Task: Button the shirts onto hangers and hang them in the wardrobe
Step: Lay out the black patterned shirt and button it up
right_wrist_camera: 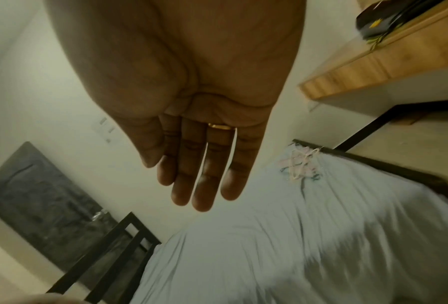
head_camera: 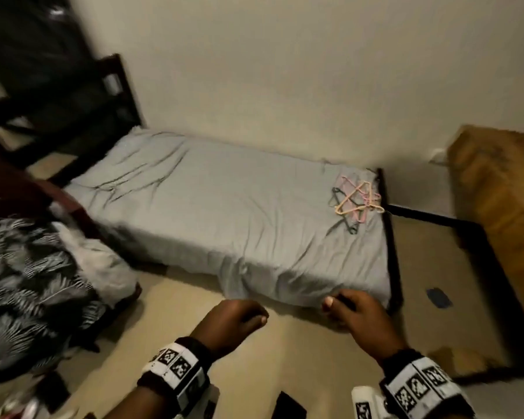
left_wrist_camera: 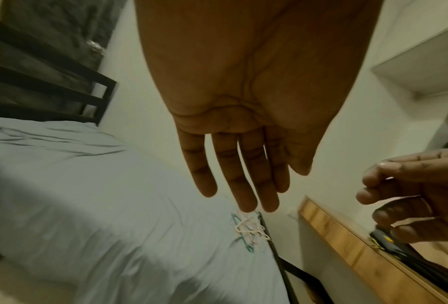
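A loose pile of thin plastic hangers point(head_camera: 357, 204), pink, cream and dark green, lies on the far right corner of the grey-sheeted bed point(head_camera: 224, 222). The hangers point(left_wrist_camera: 248, 228) also show in the left wrist view, and the hangers point(right_wrist_camera: 299, 164) in the right wrist view. A heap of clothes lies at the left, with a black shirt with a pale leaf print point(head_camera: 34, 282) and a white garment point(head_camera: 94, 261). My left hand point(head_camera: 239, 319) and right hand point(head_camera: 348, 309) hover empty near the bed's front edge. The left hand's fingers point(left_wrist_camera: 238, 174) and the right hand's fingers point(right_wrist_camera: 202, 168) are straight.
A black slatted headboard point(head_camera: 109, 95) stands at the bed's left end, with a dark door point(left_wrist_camera: 62, 30) behind it. A wooden desk point(head_camera: 502, 201) stands at the right, with a black and yellow object point(right_wrist_camera: 388, 22) on it. Tan floor point(head_camera: 300, 358) lies under my hands.
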